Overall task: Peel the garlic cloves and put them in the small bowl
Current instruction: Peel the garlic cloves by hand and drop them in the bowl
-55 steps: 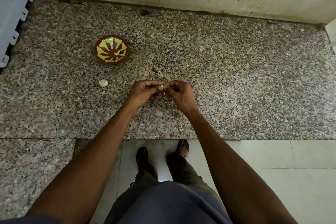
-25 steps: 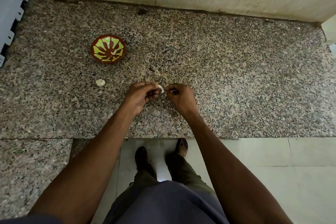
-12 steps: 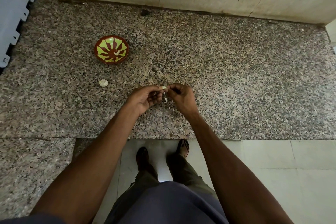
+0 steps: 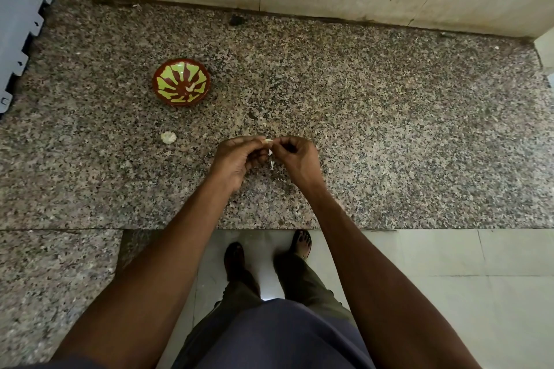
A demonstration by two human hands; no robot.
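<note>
No readable text, label, brand, number or sign appears anywhere in the head view.
</note>
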